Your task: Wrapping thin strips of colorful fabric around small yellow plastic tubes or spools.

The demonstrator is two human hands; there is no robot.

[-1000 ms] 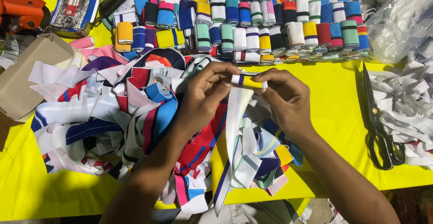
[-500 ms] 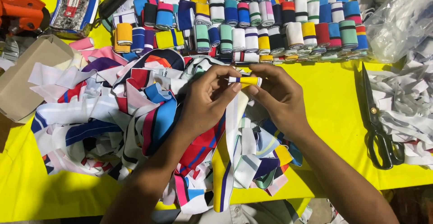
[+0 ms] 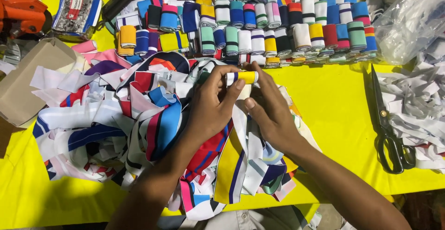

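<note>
Landmark: the small rolled strip (image 3: 242, 77), yellow, white and dark blue, held up over the yellow surface (image 3: 338, 114).

Nearest the camera, below the roll, a loose pile of fabric strips (image 3: 139, 123) in white, blue, red and yellow spreads out, its long yellow tail hanging straight down from the roll. Both forearms cross this pile.

Left hand (image 3: 211, 107) sits just below-left of the roll, fingers (image 3: 232, 87) closed on its left end, thumb on the underside. Right hand (image 3: 271, 112) sits just below-right, fingers curled round the roll's right end and pinching it.

Right of the roll, well apart, black scissors (image 3: 387, 128) lie flat beside white scraps (image 3: 417, 105). Left of the roll, a brown cardboard box (image 3: 23, 79).

Beyond the roll, rows of finished coloured rolls (image 3: 278, 21) stand packed together; farther left an orange tool (image 3: 21, 17).
</note>
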